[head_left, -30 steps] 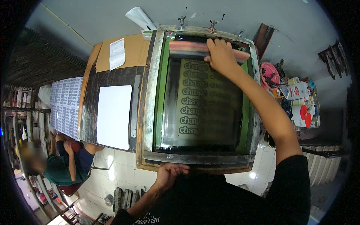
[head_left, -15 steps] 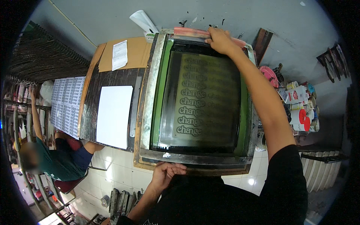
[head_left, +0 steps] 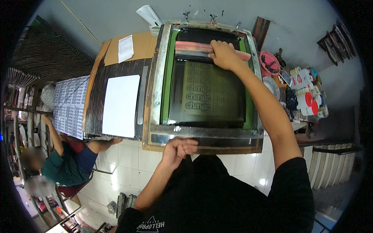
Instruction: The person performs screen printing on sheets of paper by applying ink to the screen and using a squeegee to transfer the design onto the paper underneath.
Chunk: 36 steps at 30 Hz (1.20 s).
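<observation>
My right hand (head_left: 225, 55) is closed around the pink-red handle of a wide squeegee (head_left: 190, 47). The squeegee lies across the far part of a printing screen, its blade against the mesh (head_left: 229, 93). Rows of repeated lettering show through the dark, wet mesh on this side of the blade, and black ink coats the mesh behind it. Green margins line the inside of the metal screen frame (head_left: 155, 93). By the near edge of the wooden base (head_left: 217, 149), my left hand (head_left: 176, 151) is loosely open, fingers slightly bent, and holds nothing visible.
Left of the screen, a stack of white sheets (head_left: 120, 105) lies on a dark board, with printed sheets (head_left: 70, 103) beyond. A seated person (head_left: 66, 163) reaches toward racks at far left. Tubs and jars (head_left: 307, 101) crowd the right side.
My right hand has drawn the squeegee from the screen's far end toward me, over the mesh. My left hand stays near the front edge. The whole view has shifted, with the screen sitting higher.
</observation>
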Each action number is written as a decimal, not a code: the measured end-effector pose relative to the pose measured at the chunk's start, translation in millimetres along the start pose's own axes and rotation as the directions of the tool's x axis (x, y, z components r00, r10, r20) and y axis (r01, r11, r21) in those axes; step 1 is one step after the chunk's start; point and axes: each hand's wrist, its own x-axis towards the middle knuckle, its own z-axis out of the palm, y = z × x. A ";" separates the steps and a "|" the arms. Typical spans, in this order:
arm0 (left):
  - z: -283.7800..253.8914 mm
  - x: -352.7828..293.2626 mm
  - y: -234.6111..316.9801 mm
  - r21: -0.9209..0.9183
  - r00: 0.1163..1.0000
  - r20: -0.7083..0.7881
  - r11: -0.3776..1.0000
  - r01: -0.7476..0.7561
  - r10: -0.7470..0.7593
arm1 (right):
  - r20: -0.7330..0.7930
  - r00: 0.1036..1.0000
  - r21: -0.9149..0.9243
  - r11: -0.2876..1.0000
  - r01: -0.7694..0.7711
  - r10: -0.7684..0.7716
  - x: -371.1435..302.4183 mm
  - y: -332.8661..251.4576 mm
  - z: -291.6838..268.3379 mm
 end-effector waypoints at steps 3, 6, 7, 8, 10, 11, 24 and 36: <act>0.7 1.4 1.4 -0.021 0.999 0.050 1.000 0.007 -0.006 | -0.111 0.992 0.021 0.998 0.060 -0.058 -62.9 -25.7 7.2; -0.2 1.6 0.6 -0.066 0.998 0.063 0.998 -0.012 0.016 | -0.209 0.972 0.086 0.988 0.127 -0.107 -131.0 -61.1 14.9; -2.4 1.3 0.1 -0.075 0.998 0.063 0.997 -0.007 0.012 | -0.191 0.975 0.103 0.985 0.137 -0.116 -153.2 -75.0 12.5; -4.5 1.7 -0.4 -0.073 0.997 0.075 0.997 -0.011 0.017 | -0.175 0.977 0.115 0.983 0.146 -0.125 -173.2 -87.4 7.6; -3.7 2.9 0.0 -0.055 0.994 0.112 0.998 -0.006 0.012 | -0.224 0.968 0.179 0.972 0.151 -0.110 -207.6 -102.6 1.0; -3.2 2.5 1.8 -0.083 0.992 0.122 0.997 0.000 0.010 | -0.251 0.963 0.188 0.970 0.152 -0.102 -217.8 -109.9 -3.3; 119.4 -19.4 131.4 0.380 0.783 0.472 0.708 -0.595 0.405 | -0.757 0.635 -0.079 0.986 0.147 -0.155 -152.1 -75.0 -187.0; 31.4 102.2 128.1 0.950 0.791 0.058 -0.278 0.145 0.609 | -0.718 0.688 -0.031 0.991 0.126 -0.110 -19.7 -21.7 -327.8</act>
